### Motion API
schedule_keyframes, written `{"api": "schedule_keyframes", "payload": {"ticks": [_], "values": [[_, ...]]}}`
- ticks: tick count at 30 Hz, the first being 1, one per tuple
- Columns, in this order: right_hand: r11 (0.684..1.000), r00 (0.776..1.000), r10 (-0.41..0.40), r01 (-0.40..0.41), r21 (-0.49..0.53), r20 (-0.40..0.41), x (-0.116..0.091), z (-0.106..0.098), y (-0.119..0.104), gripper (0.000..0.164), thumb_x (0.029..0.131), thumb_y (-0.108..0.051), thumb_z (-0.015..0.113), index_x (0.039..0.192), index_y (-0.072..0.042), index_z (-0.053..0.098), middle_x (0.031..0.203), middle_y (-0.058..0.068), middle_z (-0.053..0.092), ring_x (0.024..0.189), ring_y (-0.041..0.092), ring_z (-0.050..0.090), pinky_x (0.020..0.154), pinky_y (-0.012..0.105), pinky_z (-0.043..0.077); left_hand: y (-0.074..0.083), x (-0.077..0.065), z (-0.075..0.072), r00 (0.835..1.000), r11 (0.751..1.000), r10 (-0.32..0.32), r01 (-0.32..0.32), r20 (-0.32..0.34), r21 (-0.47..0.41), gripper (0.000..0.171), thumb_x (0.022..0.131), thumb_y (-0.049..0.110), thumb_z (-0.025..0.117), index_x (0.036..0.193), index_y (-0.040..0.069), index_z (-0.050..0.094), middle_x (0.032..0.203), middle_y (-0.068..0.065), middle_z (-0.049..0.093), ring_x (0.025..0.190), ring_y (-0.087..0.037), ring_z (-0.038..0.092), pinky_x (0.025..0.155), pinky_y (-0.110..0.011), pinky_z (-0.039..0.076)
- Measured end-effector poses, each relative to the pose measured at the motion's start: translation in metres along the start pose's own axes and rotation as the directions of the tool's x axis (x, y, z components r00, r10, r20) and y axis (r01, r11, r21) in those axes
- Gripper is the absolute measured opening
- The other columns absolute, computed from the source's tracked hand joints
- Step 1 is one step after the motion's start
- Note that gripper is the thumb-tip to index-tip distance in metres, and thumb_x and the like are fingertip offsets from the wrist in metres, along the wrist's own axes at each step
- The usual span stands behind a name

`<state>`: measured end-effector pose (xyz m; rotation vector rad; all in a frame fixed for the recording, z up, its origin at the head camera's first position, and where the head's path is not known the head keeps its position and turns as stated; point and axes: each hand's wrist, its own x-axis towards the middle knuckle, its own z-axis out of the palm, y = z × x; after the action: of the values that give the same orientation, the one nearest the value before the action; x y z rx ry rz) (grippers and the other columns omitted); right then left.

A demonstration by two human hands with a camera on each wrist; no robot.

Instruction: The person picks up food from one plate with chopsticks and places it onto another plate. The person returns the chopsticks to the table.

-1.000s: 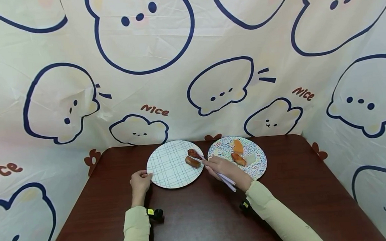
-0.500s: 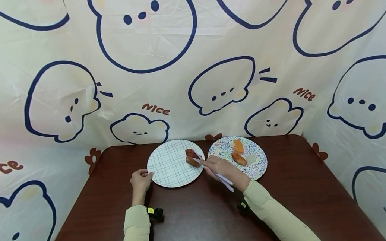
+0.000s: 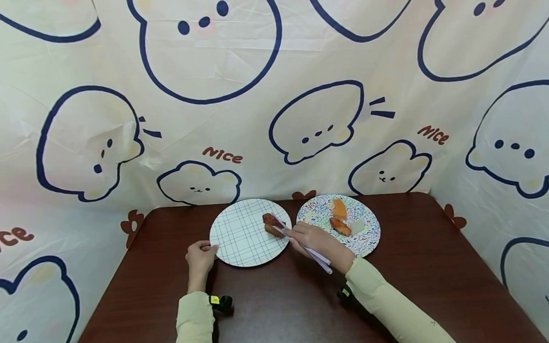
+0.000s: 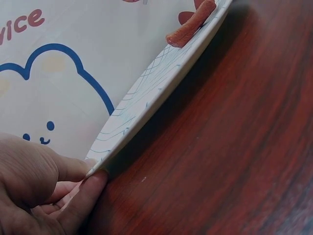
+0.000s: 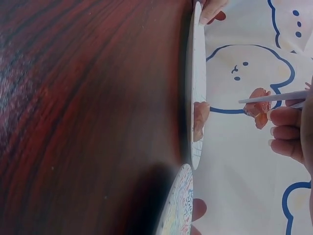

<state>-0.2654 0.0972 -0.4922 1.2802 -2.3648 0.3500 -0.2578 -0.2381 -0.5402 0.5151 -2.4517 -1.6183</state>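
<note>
Glazed brown meat piece (image 5: 256,108) hung raised above the right side of the white grid-patterned plate (image 3: 238,238), apart from its surface, as I watched remotely through the head and right wrist cameras. Behind it I saw a cream backdrop (image 3: 233,121) printed with navy-outlined cartoon animal heads and the word "Nice." Before that spread a dark reddish-brown wood-grain table (image 3: 275,315), with two pale yellow sleeves (image 3: 196,325) reaching in over it. Near the far edge, the grid-patterned plate lay just beside a multicolored speckled plate (image 3: 367,237) on its right. My left wrist view showed the left hand (image 3: 201,258) pinching the grid-patterned plate's rim, thumb above and a finger beneath. The right hand (image 3: 320,242) was clamped on pale chopsticks (image 5: 274,97), fingers curled, and their tips gripped the meat piece. Below the meat, a reddish-brown sausage (image 4: 190,24) lay on the right part of the grid-patterned plate. On the speckled plate I could make out an orange wedge (image 3: 339,208) toward the back, a golden-brown food piece (image 3: 339,226) in front of it and a pale translucent slice (image 3: 357,227) just to the right.
</note>
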Motion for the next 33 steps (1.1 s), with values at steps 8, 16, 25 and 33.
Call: {"api": "schedule_keyframes", "payload": {"ticks": [8,16,25,33], "values": [[1.000,1.000,-0.028,0.028,0.006,-0.001,0.004,0.005,-0.001,0.035,0.095,-0.011,0.065,0.129,-0.003,0.069,0.102,0.007,0.071,0.090,0.018,0.062,0.082,0.027,0.057,0.000,0.001,-0.001,1.000,1.000,-0.004,0.004,0.010,0.004,0.033,0.097,0.011,0.066,0.121,-0.012,0.063,0.101,-0.023,0.064,0.076,-0.024,0.071,0.062,-0.029,0.052],[0.996,0.996,-0.081,0.081,-0.026,-0.024,0.011,0.016,-0.007,0.031,0.095,-0.011,0.065,0.123,0.001,0.071,0.103,0.008,0.074,0.089,0.018,0.065,0.078,0.026,0.057,-0.001,0.001,-0.001,1.000,1.000,-0.006,0.006,0.008,0.004,0.032,0.097,0.010,0.066,0.121,-0.011,0.064,0.102,-0.022,0.064,0.081,-0.029,0.071,0.062,-0.029,0.052],[0.996,0.996,-0.089,0.090,-0.029,0.016,0.019,0.033,-0.015,0.027,0.099,-0.012,0.062,0.122,-0.001,0.071,0.110,0.008,0.073,0.097,0.019,0.068,0.080,0.029,0.058,-0.001,0.002,-0.002,1.000,1.000,-0.010,0.010,0.018,-0.001,0.033,0.097,0.009,0.066,0.123,-0.011,0.063,0.104,-0.024,0.064,0.077,-0.025,0.071,0.062,-0.029,0.052],[0.995,0.994,-0.096,0.098,-0.035,0.049,0.023,0.044,-0.016,0.027,0.100,-0.015,0.062,0.122,-0.004,0.072,0.105,0.004,0.074,0.092,0.017,0.067,0.077,0.030,0.057,-0.001,0.001,-0.002,1.000,1.000,0.002,-0.002,0.015,-0.005,0.033,0.097,0.008,0.066,0.123,-0.012,0.063,0.103,-0.025,0.065,0.076,-0.023,0.073,0.063,-0.030,0.055]]}}
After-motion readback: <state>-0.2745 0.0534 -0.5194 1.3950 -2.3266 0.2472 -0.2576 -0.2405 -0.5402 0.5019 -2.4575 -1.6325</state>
